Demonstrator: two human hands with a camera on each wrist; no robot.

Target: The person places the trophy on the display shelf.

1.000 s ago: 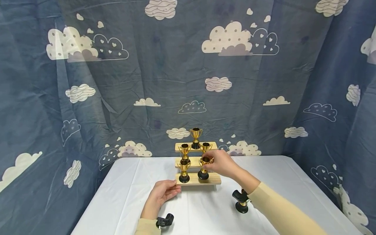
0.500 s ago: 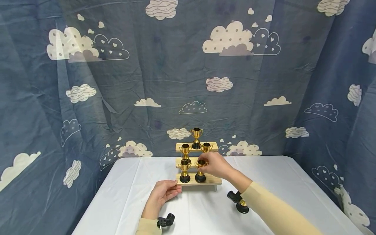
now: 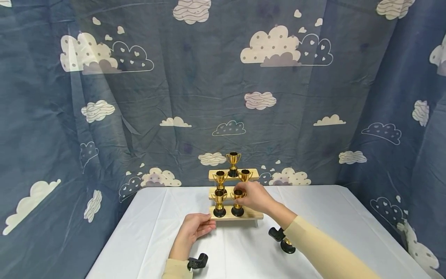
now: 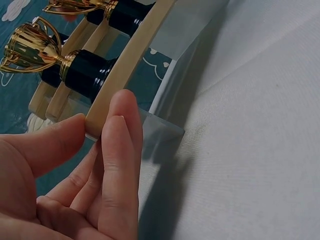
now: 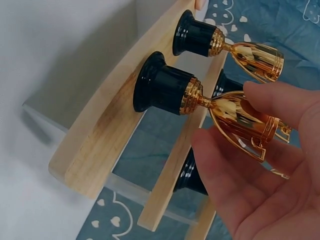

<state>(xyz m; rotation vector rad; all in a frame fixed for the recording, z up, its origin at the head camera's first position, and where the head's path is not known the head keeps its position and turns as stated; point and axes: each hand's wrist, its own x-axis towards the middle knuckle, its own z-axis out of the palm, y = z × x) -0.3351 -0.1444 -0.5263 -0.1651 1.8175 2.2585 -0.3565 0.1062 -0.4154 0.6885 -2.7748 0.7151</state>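
Observation:
A three-tier wooden stand with clear side supports holds small gold trophies on black bases. My left hand pinches the left end of its lowest board, thumb and fingers on either side. With thumb and fingers, my right hand holds the gold cup of the right-hand trophy on that board. Its base rests upright on the wood. Beside it, to the left, stands another trophy. Two more, a left trophy and a partly covered right trophy, occupy the middle tier. A single trophy tops the stand.
Another trophy stands on the white-covered table, partly hidden by the right wrist's camera and sleeve. Behind the table hangs a blue cloud-patterned curtain, which also runs along both sides.
My right hand has moved the trophy left along the lowest board, and its base now sits flat there. Over the last half second the hand has barely shifted. My left hand stays in place.

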